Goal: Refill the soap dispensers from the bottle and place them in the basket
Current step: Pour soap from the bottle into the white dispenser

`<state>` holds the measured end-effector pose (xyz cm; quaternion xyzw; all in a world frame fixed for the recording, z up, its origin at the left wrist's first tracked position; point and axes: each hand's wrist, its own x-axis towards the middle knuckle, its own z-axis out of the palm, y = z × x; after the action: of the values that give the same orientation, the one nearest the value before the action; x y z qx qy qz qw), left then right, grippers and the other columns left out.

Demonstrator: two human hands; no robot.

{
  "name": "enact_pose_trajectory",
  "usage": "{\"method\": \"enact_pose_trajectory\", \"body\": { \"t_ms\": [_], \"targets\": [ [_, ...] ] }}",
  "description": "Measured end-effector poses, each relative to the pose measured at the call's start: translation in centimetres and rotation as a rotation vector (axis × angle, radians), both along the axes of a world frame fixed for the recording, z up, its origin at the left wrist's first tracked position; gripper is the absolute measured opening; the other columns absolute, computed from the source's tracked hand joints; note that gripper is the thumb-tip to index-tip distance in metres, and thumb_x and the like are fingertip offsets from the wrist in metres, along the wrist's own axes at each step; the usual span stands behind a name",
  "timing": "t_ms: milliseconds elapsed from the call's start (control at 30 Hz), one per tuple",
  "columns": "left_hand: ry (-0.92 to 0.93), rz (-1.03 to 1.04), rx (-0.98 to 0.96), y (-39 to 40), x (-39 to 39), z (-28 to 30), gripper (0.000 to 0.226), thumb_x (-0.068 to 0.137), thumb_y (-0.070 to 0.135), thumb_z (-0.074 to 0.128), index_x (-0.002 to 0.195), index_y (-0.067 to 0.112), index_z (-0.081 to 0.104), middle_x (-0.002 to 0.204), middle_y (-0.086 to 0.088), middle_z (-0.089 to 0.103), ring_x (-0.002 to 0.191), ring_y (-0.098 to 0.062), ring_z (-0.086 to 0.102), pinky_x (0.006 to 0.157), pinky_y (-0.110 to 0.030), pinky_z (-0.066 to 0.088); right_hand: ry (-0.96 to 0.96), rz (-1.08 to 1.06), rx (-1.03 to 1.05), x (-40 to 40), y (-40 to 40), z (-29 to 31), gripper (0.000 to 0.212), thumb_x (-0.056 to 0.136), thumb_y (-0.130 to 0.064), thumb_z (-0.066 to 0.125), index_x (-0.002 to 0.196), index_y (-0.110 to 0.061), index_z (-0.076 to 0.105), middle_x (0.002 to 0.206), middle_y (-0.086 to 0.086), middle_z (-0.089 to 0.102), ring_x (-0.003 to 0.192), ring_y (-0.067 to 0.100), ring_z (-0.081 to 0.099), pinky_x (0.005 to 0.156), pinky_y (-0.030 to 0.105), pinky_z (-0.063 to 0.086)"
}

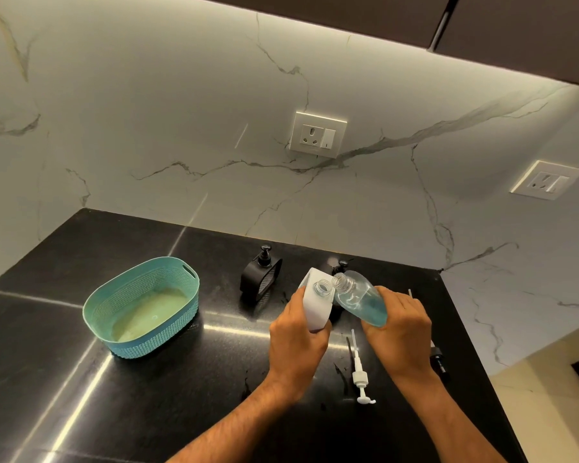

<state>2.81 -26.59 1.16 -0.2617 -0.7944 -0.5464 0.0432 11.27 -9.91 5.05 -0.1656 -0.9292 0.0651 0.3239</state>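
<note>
1. Teal basket sits off to the left on the black counter, black dispenser behind, white pump lying loose between the wrists.
2. Left hand grips the white dispenser, cap off.
3. Right hand wraps around the tilted bottle, neck right at the dispenser's opening.
</note>
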Motion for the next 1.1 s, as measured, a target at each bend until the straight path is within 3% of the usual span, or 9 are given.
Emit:
{"method": "enact_pose_trajectory", "body": {
  "t_ms": [67,200,333,533,667,833,1100],
  "targets": [
    [-0.015,-0.015,0.014,0.2,-0.2,0.0,0.069,0.084,0.034,0.085,0.143,0.018,0.052,0.133,0.004,0.064,0.112,-0.004,0.06,0.087,-0.002,0.048,0.046,0.01,-0.126,0.0,0.4,0.2,0.061,0.061,-0.018,0.098,0.114,-0.005,0.071,0.099,0.009,0.075,0.086,0.023,0.07,0.074,0.028,0.057],
    [-0.075,-0.079,0.064,0.5,-1.0,-0.1,0.049,0.089,0.039,0.08,0.129,0.03,0.054,0.123,0.015,0.063,0.107,-0.004,0.062,0.081,-0.024,0.061,0.145,0.023,-0.412,0.0,2.4,0.6,0.058,0.058,-0.017,0.099,0.11,-0.012,0.073,0.099,-0.006,0.072,0.088,0.009,0.066,0.072,0.004,0.05],
    [-0.105,-0.171,0.064,1.1,-2.1,-0.4,0.04,0.088,0.039,0.08,0.119,0.036,0.054,0.116,0.023,0.061,0.109,-0.002,0.06,0.08,-0.032,0.06,0.168,0.065,-0.689,-0.2,6.3,-0.1,0.065,0.053,-0.011,0.1,0.109,-0.023,0.07,0.099,-0.01,0.073,0.091,0.009,0.071,0.077,0.022,0.058],
    [-0.171,-0.271,0.018,2.5,-4.5,-1.0,0.047,0.082,0.04,0.083,0.121,0.031,0.059,0.118,0.02,0.062,0.112,-0.003,0.058,0.088,-0.041,0.058,0.141,0.154,-0.968,-1.2,12.8,-1.8,0.065,0.054,-0.001,0.096,0.112,-0.013,0.071,0.103,0.002,0.077,0.097,0.021,0.075,0.082,0.041,0.062],
    [-0.276,-0.374,-0.029,3.1,-5.8,-0.9,0.049,0.08,0.033,0.086,0.122,0.033,0.062,0.119,0.021,0.065,0.117,-0.006,0.06,0.094,-0.043,0.059,0.118,0.203,-1.097,-2.1,15.8,-2.7,0.059,0.057,0.0,0.092,0.11,-0.011,0.071,0.103,0.005,0.077,0.098,0.023,0.075,0.081,0.038,0.063],
    [-0.408,-0.454,-0.01,4.0,-6.2,-0.1,0.051,0.081,0.013,0.086,0.126,0.024,0.065,0.121,0.009,0.071,0.118,-0.013,0.065,0.099,-0.044,0.058,0.079,0.208,-1.209,-3.5,19.1,-5.0,0.062,0.059,0.008,0.089,0.116,-0.005,0.069,0.11,0.011,0.076,0.104,0.029,0.073,0.087,0.043,0.061],
    [-0.514,-0.494,-0.032,5.1,-6.5,0.1,0.05,0.082,0.005,0.083,0.126,0.022,0.066,0.123,0.004,0.073,0.121,-0.018,0.066,0.095,-0.038,0.06,0.028,0.223,-1.308,-5.0,21.9,-7.3,0.066,0.058,0.012,0.087,0.118,-0.006,0.068,0.112,0.014,0.074,0.109,0.033,0.071,0.089,0.047,0.06]
  ]
}}
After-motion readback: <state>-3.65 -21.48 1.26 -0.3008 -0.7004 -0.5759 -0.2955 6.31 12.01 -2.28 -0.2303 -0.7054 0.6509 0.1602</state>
